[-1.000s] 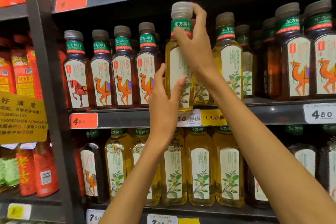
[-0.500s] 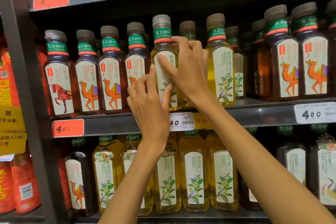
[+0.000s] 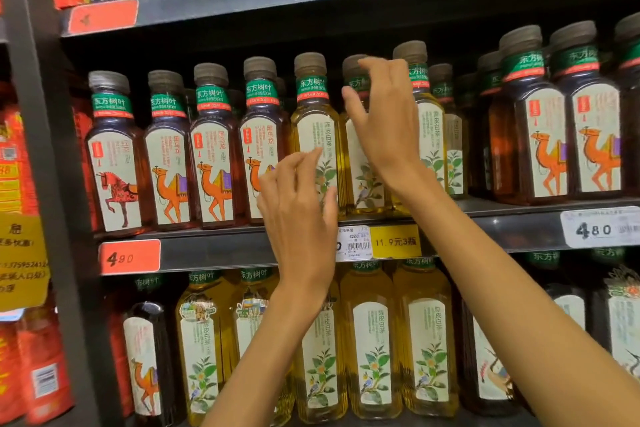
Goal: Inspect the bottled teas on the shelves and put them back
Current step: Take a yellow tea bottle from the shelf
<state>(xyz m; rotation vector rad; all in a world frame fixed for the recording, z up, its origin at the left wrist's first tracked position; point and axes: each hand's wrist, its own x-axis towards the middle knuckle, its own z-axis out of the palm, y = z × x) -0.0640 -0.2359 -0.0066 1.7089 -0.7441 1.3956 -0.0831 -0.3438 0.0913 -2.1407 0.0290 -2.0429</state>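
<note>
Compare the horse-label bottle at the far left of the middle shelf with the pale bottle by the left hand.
The horse-label bottle holds dark reddish tea; the pale bottle holds light yellow tea. One label shows a red horse, the other a leafy sprig. Both stand upright with grey caps and green neck bands.

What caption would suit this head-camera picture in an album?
Two open hands, left and right, hover before pale bottled teas on the middle shelf.

A yellow tea bottle [image 3: 313, 135] stands upright at the shelf [image 3: 221, 246] front edge; both hands, left [image 3: 298, 215] and right [image 3: 384, 121], hover loosely before it.
</note>
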